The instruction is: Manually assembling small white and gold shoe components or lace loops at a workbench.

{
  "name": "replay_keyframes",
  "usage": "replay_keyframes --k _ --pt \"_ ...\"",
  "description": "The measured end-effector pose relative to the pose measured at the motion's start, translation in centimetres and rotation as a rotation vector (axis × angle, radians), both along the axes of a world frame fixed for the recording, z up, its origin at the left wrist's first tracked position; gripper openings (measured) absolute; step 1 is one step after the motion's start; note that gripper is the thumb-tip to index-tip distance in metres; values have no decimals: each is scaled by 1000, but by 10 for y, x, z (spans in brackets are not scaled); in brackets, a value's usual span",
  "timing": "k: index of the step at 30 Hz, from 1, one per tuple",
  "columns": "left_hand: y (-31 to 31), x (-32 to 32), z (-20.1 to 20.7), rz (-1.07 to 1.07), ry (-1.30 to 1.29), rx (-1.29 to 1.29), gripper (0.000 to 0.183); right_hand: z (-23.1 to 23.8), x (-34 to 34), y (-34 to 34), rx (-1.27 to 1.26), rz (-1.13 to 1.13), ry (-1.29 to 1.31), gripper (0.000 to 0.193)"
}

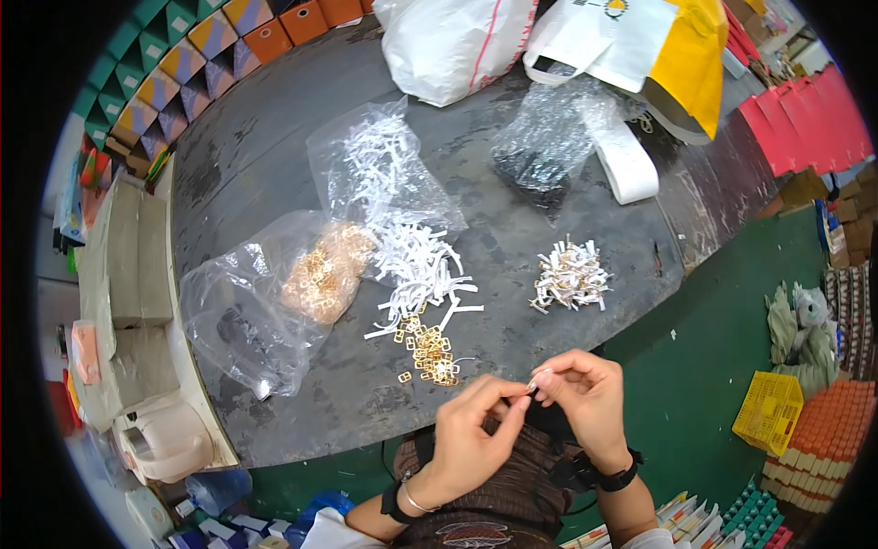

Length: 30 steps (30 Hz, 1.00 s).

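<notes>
In front of my body, my left hand (476,432) and my right hand (587,401) meet fingertip to fingertip. Both pinch a small white strip (532,387); whether a metal buckle is on it is too small to tell. Beyond my left hand lies a loose heap of gold buckles (430,352). Just past them, white strips (412,265) spill from a clear plastic bag (384,165). To the right is a pile of short white strips with gold bits (572,274).
Another clear bag (251,293) holds more gold buckles on the dark table (494,320). At the back stand a white plastic sack (453,46) and a white-and-yellow bag (631,46), with bubble wrap (553,128) and a white roll (626,165) nearby. A yellow crate (768,412) sits right.
</notes>
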State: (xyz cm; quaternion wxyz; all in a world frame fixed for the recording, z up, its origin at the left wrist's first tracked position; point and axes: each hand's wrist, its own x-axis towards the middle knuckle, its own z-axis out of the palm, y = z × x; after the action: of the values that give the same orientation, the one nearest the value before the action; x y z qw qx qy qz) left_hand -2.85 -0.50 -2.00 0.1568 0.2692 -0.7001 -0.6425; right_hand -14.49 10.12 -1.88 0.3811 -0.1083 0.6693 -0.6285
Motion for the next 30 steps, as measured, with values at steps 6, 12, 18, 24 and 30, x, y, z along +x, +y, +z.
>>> replay_keyframes --k 6,12,18,24,30 --pt "-19 0 49 -335 215 693 14 -10 -60 -11 89 -174 151 10" --pt "-6 -8 70 -415 1075 1296 19 -59 -123 -16 258 -187 267 11" --pt "13 -2 81 -321 1086 1600 18 -66 -125 -23 246 -237 402 23" --pt "-3 -6 54 -419 1132 1589 18 -48 -64 -42 291 -163 719 7" --pt "-69 4 30 -558 469 948 5 -80 11 -72 195 382 711 14"
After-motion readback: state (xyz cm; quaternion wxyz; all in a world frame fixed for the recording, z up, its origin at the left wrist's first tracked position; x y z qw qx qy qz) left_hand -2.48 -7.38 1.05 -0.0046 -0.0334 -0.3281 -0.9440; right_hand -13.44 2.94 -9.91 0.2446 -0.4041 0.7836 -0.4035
